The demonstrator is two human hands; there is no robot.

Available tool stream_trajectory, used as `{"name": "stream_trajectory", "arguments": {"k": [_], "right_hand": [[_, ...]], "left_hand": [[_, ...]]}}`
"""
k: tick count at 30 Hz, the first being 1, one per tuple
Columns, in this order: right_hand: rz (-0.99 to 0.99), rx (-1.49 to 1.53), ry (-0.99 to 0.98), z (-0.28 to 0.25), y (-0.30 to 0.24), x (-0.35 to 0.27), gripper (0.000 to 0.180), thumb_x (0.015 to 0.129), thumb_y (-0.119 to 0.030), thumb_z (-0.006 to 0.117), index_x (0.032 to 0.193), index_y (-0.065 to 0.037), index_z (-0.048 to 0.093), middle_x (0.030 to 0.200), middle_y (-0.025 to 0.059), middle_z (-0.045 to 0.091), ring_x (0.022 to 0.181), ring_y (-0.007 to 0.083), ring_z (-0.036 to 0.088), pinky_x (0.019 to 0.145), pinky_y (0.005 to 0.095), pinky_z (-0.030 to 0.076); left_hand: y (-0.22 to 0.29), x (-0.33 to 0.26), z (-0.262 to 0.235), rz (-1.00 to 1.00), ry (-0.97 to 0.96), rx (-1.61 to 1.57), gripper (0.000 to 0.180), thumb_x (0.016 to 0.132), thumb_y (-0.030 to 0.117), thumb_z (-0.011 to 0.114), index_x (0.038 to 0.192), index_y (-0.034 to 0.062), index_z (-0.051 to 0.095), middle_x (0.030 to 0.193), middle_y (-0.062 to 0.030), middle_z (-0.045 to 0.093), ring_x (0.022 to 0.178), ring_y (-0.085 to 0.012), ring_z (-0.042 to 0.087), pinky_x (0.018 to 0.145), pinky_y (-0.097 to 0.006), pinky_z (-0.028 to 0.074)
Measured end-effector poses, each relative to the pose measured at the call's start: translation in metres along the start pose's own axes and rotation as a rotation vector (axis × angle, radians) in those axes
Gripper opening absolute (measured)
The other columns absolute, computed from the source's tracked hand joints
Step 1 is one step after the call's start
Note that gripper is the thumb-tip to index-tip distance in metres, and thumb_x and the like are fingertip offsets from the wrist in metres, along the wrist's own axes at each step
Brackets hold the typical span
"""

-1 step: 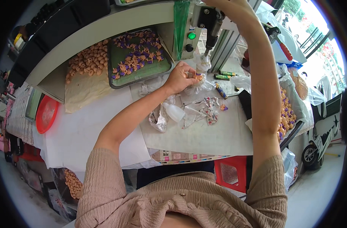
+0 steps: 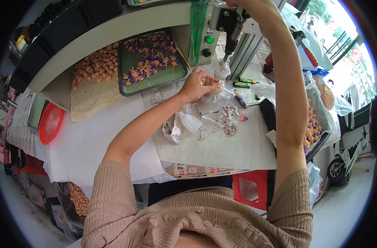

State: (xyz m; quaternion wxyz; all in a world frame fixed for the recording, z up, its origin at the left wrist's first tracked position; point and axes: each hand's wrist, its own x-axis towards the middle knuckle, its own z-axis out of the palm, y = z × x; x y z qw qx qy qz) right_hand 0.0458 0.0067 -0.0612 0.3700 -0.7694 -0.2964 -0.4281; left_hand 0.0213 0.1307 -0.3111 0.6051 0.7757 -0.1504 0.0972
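Observation:
Under the hand press, my left hand (image 2: pixel 194 86) pinches a small orange-and-purple toy figure part (image 2: pixel 216 84). The part sits right below the plastic-wrapped press tip (image 2: pixel 221 71), and I cannot tell whether the two touch. My right arm reaches up past the press's metal post. At the top edge my right hand (image 2: pixel 260 9) is beside the top of the press shaft (image 2: pixel 234 35), its fingers cut off or hidden. Crumpled clear plastic surrounds the press base. One loose toy part (image 2: pixel 243 118) lies on the table to the right.
A dark tray (image 2: pixel 155 84) holds many purple-and-orange parts; round flesh-coloured pieces (image 2: pixel 98 66) are heaped left of it. Several green tubes (image 2: pixel 242 84), a patterned cloth (image 2: pixel 227 120) and a translucent cup (image 2: pixel 191 122) lie nearby. A red basin (image 2: pixel 51 124) stands left; more parts (image 2: pixel 313 124) fill a right-hand container.

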Motion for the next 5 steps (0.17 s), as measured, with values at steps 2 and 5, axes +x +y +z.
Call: {"name": "stream_trajectory", "arguments": {"k": [2, 5], "right_hand": [[0.3, 0.236, -0.372, -0.002, -0.012, 0.025, 0.057, 0.079, -0.022, 0.073, 0.127, 0.001, 0.053, 0.105, 0.0149, 0.066, 0.092, 0.0308, 0.063, 0.084, 0.0362, 0.048], [0.493, 0.299, -0.327, -0.017, -0.058, 0.035, 0.077, 0.079, -0.029, 0.073, 0.142, -0.004, 0.038, 0.124, 0.0188, 0.059, 0.11, 0.0336, 0.059, 0.091, 0.0339, 0.045]], "left_hand": [[0.001, -0.002, -0.007, -0.016, 0.002, 0.042, 0.029, 0.067, 0.013, 0.084, 0.085, 0.0016, 0.064, 0.099, -0.0034, 0.051, 0.092, -0.0147, 0.054, 0.081, -0.025, 0.044], [0.0, -0.004, -0.014, -0.098, -0.026, -0.03, 0.03, 0.066, 0.015, 0.085, 0.086, 0.0042, 0.066, 0.102, -0.0038, 0.052, 0.095, -0.0191, 0.054, 0.087, -0.029, 0.043]]}}
